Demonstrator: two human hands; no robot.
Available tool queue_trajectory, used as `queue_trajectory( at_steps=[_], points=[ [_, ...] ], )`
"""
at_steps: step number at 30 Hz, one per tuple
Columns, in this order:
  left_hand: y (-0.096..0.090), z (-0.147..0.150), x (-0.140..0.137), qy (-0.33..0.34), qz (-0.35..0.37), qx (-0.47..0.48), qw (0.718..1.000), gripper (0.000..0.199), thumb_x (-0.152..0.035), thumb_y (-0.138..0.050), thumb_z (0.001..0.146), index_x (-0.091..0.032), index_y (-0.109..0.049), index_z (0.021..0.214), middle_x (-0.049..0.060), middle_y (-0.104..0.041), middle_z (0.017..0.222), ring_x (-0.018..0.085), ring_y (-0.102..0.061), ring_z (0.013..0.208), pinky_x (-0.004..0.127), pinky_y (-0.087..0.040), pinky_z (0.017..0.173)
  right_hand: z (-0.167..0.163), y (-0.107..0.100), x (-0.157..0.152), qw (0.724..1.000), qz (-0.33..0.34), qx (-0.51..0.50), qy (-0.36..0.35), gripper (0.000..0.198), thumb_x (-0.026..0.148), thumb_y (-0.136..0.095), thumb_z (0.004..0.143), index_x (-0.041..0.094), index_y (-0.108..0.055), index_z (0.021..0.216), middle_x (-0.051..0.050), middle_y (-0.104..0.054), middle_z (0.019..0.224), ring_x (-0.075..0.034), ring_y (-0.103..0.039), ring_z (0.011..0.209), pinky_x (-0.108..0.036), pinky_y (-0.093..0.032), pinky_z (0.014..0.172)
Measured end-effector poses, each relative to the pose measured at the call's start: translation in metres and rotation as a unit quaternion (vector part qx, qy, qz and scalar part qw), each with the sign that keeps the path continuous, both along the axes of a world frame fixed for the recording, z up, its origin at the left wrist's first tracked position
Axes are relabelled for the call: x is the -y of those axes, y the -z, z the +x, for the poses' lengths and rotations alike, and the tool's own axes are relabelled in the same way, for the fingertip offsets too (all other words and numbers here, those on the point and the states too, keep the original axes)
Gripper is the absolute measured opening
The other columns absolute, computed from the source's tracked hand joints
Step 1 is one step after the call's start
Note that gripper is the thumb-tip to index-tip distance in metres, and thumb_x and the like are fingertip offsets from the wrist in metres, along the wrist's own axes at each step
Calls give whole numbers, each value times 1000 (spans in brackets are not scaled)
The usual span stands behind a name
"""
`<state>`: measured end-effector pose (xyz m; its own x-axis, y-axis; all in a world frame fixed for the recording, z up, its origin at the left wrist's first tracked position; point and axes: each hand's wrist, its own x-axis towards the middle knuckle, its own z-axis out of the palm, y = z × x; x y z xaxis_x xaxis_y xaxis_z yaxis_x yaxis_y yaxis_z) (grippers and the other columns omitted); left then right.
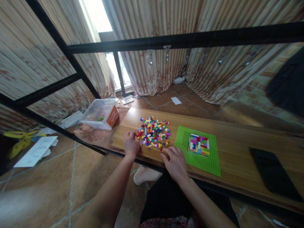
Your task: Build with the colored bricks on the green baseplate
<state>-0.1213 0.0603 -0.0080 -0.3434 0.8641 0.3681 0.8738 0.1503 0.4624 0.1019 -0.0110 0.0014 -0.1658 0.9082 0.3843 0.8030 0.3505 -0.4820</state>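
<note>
A loose pile of small multicoloured toy bricks (155, 133) lies on the wooden tabletop. At its left edge, my left hand (131, 143) is closed, with a long red toy brick (140, 134) at its fingertips. My right hand (175, 161) rests at the near table edge, fingers loosely bent and thumb apart, nothing visible in it. Just beyond its fingertips sits a small red brick (161, 149). To the right lies a green baseplate (215, 160), bearing a rectangular built block of mixed-colour bricks (199, 145); the right hand is beside the plate's left edge.
A clear plastic box with an orange label (112, 117) stands left of the table (232, 133). A dark flat panel (274, 172) lies at the table's right end. A black metal bar (166, 41) crosses above, with small clear packets hanging from it. Papers (35, 151) lie on the tiled floor.
</note>
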Motion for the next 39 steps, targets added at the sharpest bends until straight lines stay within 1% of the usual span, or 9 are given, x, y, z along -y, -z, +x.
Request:
queue_trajectory(
  at_steps=[3, 7, 12, 17, 22, 25, 28, 32, 39],
  points=[
    [0, 0, 0, 2, 1, 4, 1000, 21, -13, -47, 78, -20, -66, 86, 9, -63, 95, 24, -56, 95, 37, -44, 89, -9, 5, -6, 999, 2, 26, 28, 14, 34, -58, 86, 24, -66, 89, -5, -64, 89, -24, -51, 88, -37, -35, 77],
    [0, 0, 0, 3, 2, 5, 1000, 22, -13, -46, 79, -20, -66, 86, 9, -63, 96, 24, -56, 95, 38, -44, 89, -18, 8, -13, 998, 5, 36, 47, 13, 31, -56, 88, 24, -65, 83, -5, -63, 84, -23, -51, 84, -36, -32, 74],
    [1, -2, -1, 7, 12, -7, 1000, 20, -15, -47, 79, -20, -65, 85, 8, -62, 93, 24, -56, 94, 37, -45, 89, -16, -1, -9, 999, -14, 2, 34, 14, 28, -53, 90, 24, -65, 82, -3, -64, 84, -21, -52, 84, -35, -35, 75],
    [0, -3, -2, 10, 16, -12, 1000, 21, -16, -46, 79, -20, -65, 85, 9, -62, 92, 25, -57, 94, 38, -45, 88, 15, -11, 10, 995, -18, -80, 52, 18, 31, -51, 91, 24, -67, 85, -4, -66, 85, -20, -57, 84, -34, -40, 78],
    [-2, -4, -3, 19, 17, -19, 1000, 21, -17, -44, 79, -20, -65, 84, 9, -62, 90, 25, -57, 92, 38, -46, 88, 68, -17, 23, 985, 9, -122, 122, 21, 37, -53, 89, 23, -69, 88, -5, -68, 89, -21, -60, 87, -36, -45, 81],
    [-1, -5, -4, 20, 23, -21, 999, 21, -18, -44, 80, -20, -65, 84, 9, -62, 90, 25, -57, 92, 38, -46, 88, 100, -20, 21, 976, 22, -134, 168, 24, 40, -54, 87, 22, -69, 89, -6, -69, 91, -22, -61, 88, -37, -46, 82],
    [0, -6, -5, 23, 26, -25, 999, 21, -19, -44, 79, -20, -65, 85, 9, -62, 91, 26, -57, 92, 39, -46, 88, 124, -22, 10, 967, 22, -138, 212, 29, 43, -53, 86, 20, -70, 89, -9, -70, 90, -23, -62, 85, -37, -47, 78],
    [0, -6, -5, 24, 22, -24, 999, 21, -18, -45, 78, -20, -65, 85, 9, -63, 92, 26, -57, 93, 39, -46, 89, 135, -22, -10, 961, 9, -142, 236, 31, 42, -51, 85, 18, -71, 89, -9, -71, 88, -22, -63, 80, -36, -48, 74],
    [-1, -5, -5, 18, 23, -24, 999, 22, -19, -45, 78, -20, -65, 86, 10, -63, 93, 26, -57, 93, 40, -47, 88, 134, -17, -34, 975, 14, -83, 207, 31, 36, -46, 86, 19, -72, 87, -8, -71, 88, -20, -62, 76, -36, -47, 73]
  ],
)
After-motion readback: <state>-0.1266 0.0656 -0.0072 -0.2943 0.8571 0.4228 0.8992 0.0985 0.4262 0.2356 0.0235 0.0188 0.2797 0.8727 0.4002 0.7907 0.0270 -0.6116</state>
